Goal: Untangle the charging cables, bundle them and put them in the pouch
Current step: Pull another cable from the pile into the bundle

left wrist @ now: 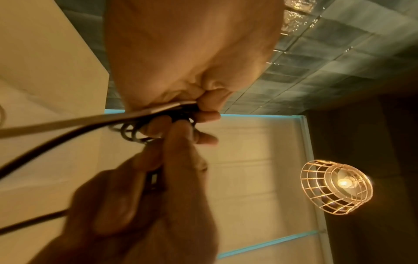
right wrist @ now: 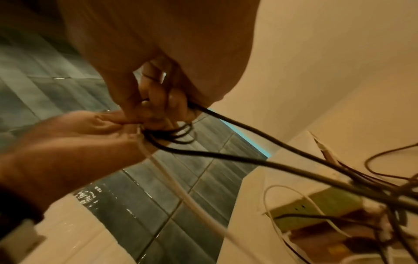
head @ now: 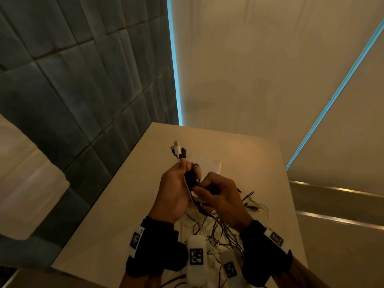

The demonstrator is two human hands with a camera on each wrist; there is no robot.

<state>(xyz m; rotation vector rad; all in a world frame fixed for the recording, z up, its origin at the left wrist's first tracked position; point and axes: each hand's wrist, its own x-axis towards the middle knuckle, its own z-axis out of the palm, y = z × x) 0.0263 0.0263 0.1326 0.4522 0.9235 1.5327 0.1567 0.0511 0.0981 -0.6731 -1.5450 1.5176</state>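
Observation:
Above the table, my left hand (head: 190, 170) grips a bundle of white and black charging cables, whose plugs (head: 178, 151) stick up past my thumb. My right hand (head: 200, 187) pinches a black cable (right wrist: 237, 135) right against that bundle. Small black loops (left wrist: 133, 134) sit around the bundle where the two hands meet, and the same loops (right wrist: 178, 133) show in the right wrist view. A white cable (right wrist: 181, 187) hangs down from my left hand (right wrist: 90, 134). The loose tangle of cables (head: 220, 225) lies on the table below my hands. A flat white thing (head: 209, 165), possibly the pouch, lies behind them.
The beige table (head: 249, 154) ends close on the left, with dark tiled floor (head: 72, 90) beyond its edge. A greenish flat object (right wrist: 321, 205) lies under the cables. A wire-cage lamp (left wrist: 337, 187) hangs overhead. A wall with blue light strips stands behind the table.

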